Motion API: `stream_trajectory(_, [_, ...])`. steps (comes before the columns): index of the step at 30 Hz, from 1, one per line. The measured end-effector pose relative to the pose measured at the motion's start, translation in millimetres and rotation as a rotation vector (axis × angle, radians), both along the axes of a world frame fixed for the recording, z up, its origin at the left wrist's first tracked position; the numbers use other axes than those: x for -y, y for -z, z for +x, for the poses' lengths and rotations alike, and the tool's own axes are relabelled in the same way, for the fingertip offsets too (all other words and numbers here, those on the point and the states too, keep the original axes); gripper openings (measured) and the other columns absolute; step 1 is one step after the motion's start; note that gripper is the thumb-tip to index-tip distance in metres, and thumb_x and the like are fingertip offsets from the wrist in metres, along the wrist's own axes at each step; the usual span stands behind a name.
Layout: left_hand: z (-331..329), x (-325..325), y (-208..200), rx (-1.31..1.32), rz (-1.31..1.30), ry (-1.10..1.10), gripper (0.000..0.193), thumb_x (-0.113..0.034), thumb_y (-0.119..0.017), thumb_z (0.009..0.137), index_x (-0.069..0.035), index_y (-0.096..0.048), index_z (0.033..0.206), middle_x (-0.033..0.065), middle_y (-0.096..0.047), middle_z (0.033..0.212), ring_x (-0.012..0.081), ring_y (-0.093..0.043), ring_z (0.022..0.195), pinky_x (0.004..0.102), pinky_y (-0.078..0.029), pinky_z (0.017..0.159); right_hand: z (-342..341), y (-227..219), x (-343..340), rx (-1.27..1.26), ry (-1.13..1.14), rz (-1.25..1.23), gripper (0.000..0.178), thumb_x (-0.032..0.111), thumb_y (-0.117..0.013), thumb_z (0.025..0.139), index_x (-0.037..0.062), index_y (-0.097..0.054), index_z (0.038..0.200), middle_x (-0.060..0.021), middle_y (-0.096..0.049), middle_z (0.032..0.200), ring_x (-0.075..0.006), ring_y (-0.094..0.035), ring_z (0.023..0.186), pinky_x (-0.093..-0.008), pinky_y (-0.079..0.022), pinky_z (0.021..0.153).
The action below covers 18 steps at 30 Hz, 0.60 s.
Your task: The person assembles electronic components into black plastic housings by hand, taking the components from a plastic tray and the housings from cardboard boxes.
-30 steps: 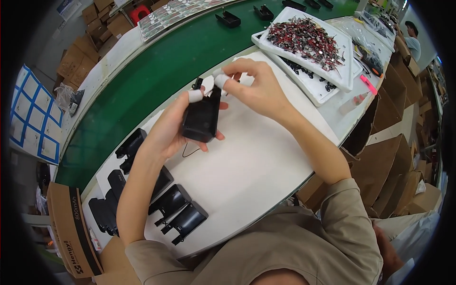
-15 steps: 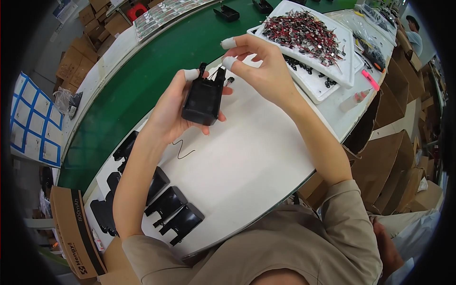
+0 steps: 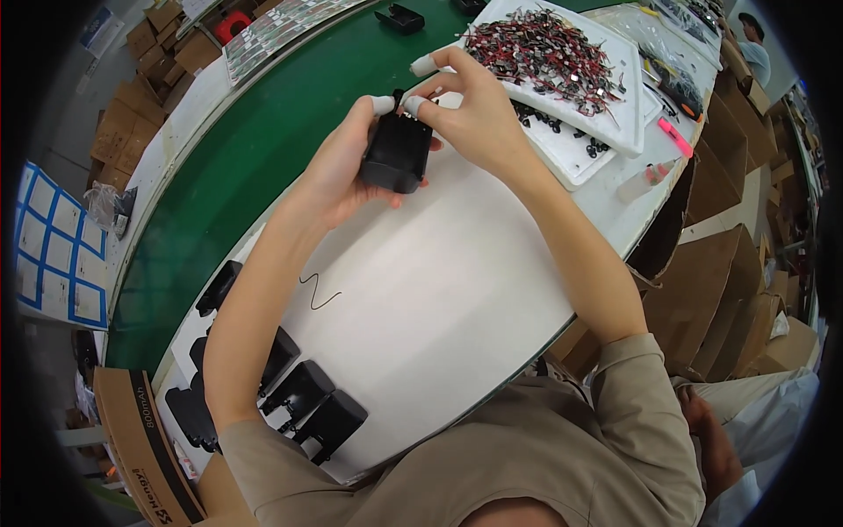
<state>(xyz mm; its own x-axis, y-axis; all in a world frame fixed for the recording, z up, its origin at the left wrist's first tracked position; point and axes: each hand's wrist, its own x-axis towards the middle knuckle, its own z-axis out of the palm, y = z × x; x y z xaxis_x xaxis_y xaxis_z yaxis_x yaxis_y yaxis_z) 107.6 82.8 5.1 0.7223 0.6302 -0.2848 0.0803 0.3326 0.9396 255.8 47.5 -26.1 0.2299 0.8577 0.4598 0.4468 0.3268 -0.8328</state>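
My left hand (image 3: pixel 344 167) is wrapped around a black plastic housing (image 3: pixel 393 160) above the white work surface, its thumb along the left side. White covers sit on that thumb and on the thumb and index finger of my right hand (image 3: pixel 479 114). The right thumb and a bent finger come together at the housing's far end, where small light bits show. Whatever is between them is too small and covered to name. The right index finger is raised away from it. A thin black wire (image 3: pixel 318 294) lies on the white table mat (image 3: pixel 439 290).
Several black housings (image 3: pixel 334 420) lie at the near left. Far right, a white foam tray (image 3: pixel 625 132) heaped with red and black wired parts sits on another tray of small black pieces. A pink marker (image 3: pixel 674 138), a bottle (image 3: pixel 645 180) and cardboard boxes (image 3: pixel 720 290) stand rightward.
My right hand has come down and left onto the far end of the housing, its thumb now touching there. The left hand has lifted the housing slightly farther away and rightward.
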Motion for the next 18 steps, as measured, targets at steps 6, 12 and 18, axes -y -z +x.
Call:
stream_trajectory(6, [7,6,-2,-0.025,0.009,0.002,0.039,-0.034,-0.030,0.086,-0.002,-0.047,0.102,0.0114,-0.059,0.080,0.0179,-0.060,0.057,0.0251,-0.042,0.033,1,-1,2,0.033,0.029,-0.019,0.033,0.006,-0.059,0.069,0.0030,-0.044,0.098,-0.0072,-0.062,0.066,-0.0208,-0.060,0.061,-0.0334,-0.030,0.082])
stream_trajectory(12, [3,5,4,-0.041,-0.011,0.004,0.042,-0.035,-0.026,0.087,-0.002,-0.045,0.106,0.0122,-0.059,0.083,0.0196,-0.060,0.057,0.0249,-0.042,0.032,-2,5,0,0.101,0.065,-0.019,0.037,0.005,-0.062,0.066,0.0028,-0.043,0.098,-0.0066,-0.060,0.062,-0.0219,-0.059,0.062,-0.0349,-0.030,0.081])
stream_trajectory(18, [1,4,18,0.000,-0.012,-0.009,0.046,-0.036,-0.023,0.087,-0.001,-0.041,0.111,0.0142,-0.059,0.088,0.0244,-0.062,0.061,0.0257,-0.044,0.034,0,13,-5,0.152,0.061,0.001,0.052,0.005,-0.063,0.069,0.0001,-0.034,0.112,-0.0129,-0.062,0.079,-0.0169,-0.059,0.052,-0.0250,-0.045,0.039])
